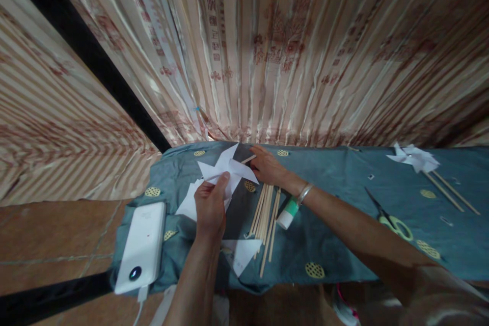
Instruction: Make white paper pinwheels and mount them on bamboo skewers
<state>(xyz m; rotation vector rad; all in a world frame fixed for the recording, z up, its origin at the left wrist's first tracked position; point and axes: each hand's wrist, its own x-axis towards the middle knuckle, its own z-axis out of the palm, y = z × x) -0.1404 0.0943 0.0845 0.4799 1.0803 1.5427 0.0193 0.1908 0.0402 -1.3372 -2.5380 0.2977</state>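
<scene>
A white paper pinwheel (221, 167) is pinched by my left hand (212, 198), the thumb on its centre and the other fingers mostly hidden behind it. Just to its right, my right hand (265, 165) has its fingers closed on a thin wooden stick (249, 159), whose left end passes behind a pinwheel blade. Beneath my right wrist lies a bundle of loose wooden sticks (263, 219). A glue stick (288, 212) with a green label rests beside them. White paper sheets (188, 204) lie under my left hand, and a cut paper piece (242, 253) is near the front edge.
A white power bank (141, 247) with a cable stands at the table's left end. Scissors (391, 219) with green handles lie to the right, and beyond them finished-looking pinwheels (416, 158) on sticks. Patterned curtains (267, 61) hang behind the blue-green cloth (336, 254).
</scene>
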